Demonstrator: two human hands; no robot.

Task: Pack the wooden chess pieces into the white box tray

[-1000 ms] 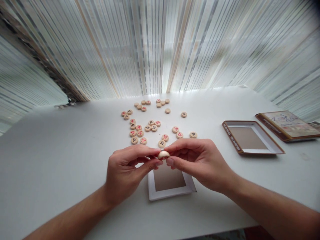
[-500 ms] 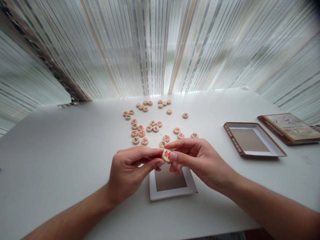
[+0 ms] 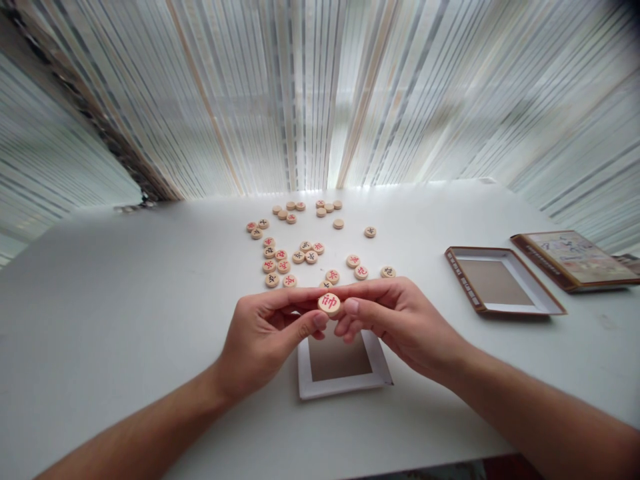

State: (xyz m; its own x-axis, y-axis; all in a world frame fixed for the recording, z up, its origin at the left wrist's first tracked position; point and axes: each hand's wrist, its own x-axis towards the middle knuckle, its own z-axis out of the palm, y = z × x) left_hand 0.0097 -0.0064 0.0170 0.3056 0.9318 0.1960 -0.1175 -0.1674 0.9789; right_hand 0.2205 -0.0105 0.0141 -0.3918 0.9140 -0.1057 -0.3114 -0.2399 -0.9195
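Note:
A round wooden Chinese chess piece (image 3: 329,304) with a red character faces up between my hands. My left hand (image 3: 265,340) pinches its left side with thumb and forefinger. From the right, my right hand (image 3: 400,320) has its fingertips closed at the piece's other edge. Below them lies a shallow open box tray (image 3: 345,389) with a white rim and brownish-grey bottom, partly hidden by my fingers. Just beyond my fingertips, a black-marked piece (image 3: 326,285) is partly covered, with a red-marked piece (image 3: 333,276) behind it.
Many more chess pieces (image 3: 298,257) lie scattered across the white table (image 3: 125,320), some face down. To the right are a second open box tray (image 3: 513,309) and a printed box (image 3: 575,257). A striped curtain (image 3: 280,93) hangs behind the table.
The held piece has turned, so its red character sits at a different angle and its face shows more fully. My right thumb has shifted slightly off its face toward the right.

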